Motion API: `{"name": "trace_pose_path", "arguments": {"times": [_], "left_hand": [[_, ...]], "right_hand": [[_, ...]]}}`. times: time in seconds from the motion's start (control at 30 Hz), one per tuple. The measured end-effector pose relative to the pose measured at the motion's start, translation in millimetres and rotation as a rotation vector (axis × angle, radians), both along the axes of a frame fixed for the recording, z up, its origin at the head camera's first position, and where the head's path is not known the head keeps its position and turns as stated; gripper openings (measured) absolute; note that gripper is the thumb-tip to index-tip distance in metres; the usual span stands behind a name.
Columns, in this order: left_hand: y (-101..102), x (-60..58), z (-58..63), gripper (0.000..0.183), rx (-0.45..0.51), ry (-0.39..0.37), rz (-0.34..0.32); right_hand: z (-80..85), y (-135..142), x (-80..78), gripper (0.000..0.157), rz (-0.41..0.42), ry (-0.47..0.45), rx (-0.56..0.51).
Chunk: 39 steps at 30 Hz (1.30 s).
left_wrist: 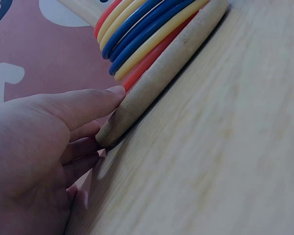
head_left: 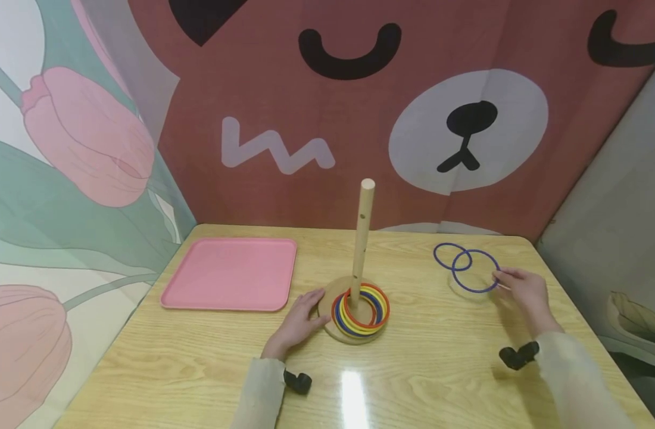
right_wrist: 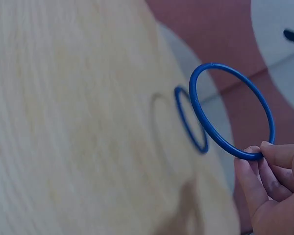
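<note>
My right hand [head_left: 524,294] pinches a blue ring [right_wrist: 231,148] between thumb and fingers, raised off the table with its shadow below. Another blue ring [head_left: 436,255] lies flat on the table beyond it, partly overlapped by the held one in the head view. My left hand [head_left: 299,323] rests at the left edge of a round wooden base [left_wrist: 152,87], thumb on its rim beside the lowest red ring, fingers fairly straight along the side. From the base rises a tall wooden peg [head_left: 362,232]. Several red, yellow and blue rings [head_left: 382,304] are stacked around its foot.
A pink tray [head_left: 232,274] lies on the wooden table [head_left: 424,375], left of the peg. Behind the table hangs a cloth with a bear's face [head_left: 284,89]. Dark wrist cameras sit at both sleeves.
</note>
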State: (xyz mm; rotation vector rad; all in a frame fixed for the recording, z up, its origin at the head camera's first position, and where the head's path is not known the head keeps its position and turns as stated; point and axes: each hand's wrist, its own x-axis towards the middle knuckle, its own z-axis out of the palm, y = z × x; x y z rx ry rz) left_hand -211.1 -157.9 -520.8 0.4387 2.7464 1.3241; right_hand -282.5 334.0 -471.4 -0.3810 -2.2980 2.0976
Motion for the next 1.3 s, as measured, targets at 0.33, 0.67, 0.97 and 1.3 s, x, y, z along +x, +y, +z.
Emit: {"name": "trace_pose_path", "arguments": {"times": [0.33, 0.67, 0.97, 1.3], "left_hand": [[0, -1.5, -1.1, 0.068, 0.001, 0.006, -0.003], [2, -0.8, 0.6, 0.069, -0.005, 0.001, -0.009], [2, -0.7, -0.7, 0.069, -0.006, 0.016, -0.011], [0, -0.1, 1.4, 0.068, 0.006, -0.003, 0.006]], "right_hand": [[64.1, -42, 12.1, 0.015, 0.049, 0.186, -0.123], [116.1, -77, 28.7, 0.016, 0.044, 0.247, -0.006], [155.0, -103, 44.6, 0.018, 0.086, 0.29, -0.035], [198.9, -146, 57.4, 0.023, 0.188, 0.325, -0.129]]}}
